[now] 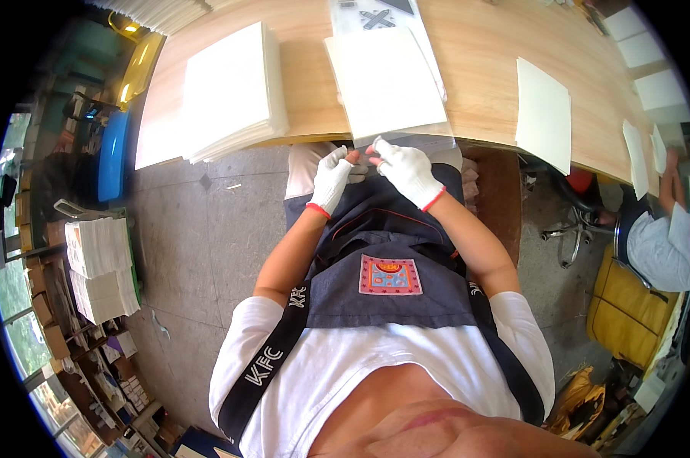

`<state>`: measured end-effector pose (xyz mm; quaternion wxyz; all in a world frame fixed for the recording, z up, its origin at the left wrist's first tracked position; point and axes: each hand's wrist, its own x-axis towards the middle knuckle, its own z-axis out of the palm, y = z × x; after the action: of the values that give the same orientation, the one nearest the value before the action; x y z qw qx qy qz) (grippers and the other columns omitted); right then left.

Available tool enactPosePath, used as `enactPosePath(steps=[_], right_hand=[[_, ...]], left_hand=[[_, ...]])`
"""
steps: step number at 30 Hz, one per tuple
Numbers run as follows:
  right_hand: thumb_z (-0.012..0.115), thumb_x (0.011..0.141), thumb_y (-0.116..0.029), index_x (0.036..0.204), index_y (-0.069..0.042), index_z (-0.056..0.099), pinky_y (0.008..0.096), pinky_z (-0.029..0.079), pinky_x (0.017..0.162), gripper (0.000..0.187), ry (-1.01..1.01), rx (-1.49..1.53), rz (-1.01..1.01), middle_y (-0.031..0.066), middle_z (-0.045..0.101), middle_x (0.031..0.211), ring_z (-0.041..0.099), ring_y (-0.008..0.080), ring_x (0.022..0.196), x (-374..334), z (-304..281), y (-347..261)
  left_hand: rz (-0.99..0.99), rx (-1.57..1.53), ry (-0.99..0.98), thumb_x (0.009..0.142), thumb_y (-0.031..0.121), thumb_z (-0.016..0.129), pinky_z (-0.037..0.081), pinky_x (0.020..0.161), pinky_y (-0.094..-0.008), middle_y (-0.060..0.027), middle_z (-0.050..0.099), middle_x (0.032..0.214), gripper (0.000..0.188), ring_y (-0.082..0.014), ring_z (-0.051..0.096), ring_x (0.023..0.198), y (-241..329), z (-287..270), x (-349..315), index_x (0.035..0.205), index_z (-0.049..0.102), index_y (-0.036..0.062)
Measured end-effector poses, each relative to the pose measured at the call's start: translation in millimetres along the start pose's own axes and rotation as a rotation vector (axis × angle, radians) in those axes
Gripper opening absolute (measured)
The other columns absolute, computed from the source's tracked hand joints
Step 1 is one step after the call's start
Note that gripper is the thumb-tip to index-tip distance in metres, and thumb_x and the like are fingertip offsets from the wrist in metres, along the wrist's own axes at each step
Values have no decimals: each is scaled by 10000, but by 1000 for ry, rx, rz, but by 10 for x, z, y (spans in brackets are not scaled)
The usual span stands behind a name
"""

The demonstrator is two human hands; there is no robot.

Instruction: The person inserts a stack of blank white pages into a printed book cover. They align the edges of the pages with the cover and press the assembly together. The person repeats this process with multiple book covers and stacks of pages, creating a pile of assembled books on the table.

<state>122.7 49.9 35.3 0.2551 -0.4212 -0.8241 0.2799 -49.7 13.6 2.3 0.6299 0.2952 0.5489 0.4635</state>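
Note:
White knit gloves with red cuffs cover both my hands, with bare fingertips showing. Just below the table's front edge, my left hand [332, 180] has its fingers curled in; anything inside them is hidden. Close beside it, my right hand [407, 172] holds its fingers loosely apart, near the edge of a clear plastic sleeve [436, 143] that juts over the table edge. On that sleeve lies a slightly fanned pile of white sheets [387, 80]. Under the pile's far end shows a printed sheet [375, 17] with a dark crossed-tools picture.
A thick stack of white paper [230, 84] stands left on the wooden table [307, 91]. A thinner white stack [543, 114] lies right, at the edge. Paper bundles [100, 267] sit on a cart at left. Beyond an office chair [578, 225], another person's arm [669, 183] shows.

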Motion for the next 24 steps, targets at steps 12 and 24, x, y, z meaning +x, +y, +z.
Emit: enactPosePath(steps=[12,24], right_hand=[[496,921,-128,774,-75,433,218,390,477,168,711,1616,343,35,493,675,477,106,530,-631,-564,668],[687,699,-213,1086,-141,559,390,427,872,414,242,-537,67,69,559,1109,529,258,1037,-851,-891,730]], left_hand=[[57,80,55,879,220,590,508,624,-239,-67,629,767,245,-137,624,681,-84,-248,-18,896,587,-24],[1345,1440,146,574,43,696,468,774,-374,-35,566,1140,321,-276,529,1024,340,-193,58,877,638,128]])
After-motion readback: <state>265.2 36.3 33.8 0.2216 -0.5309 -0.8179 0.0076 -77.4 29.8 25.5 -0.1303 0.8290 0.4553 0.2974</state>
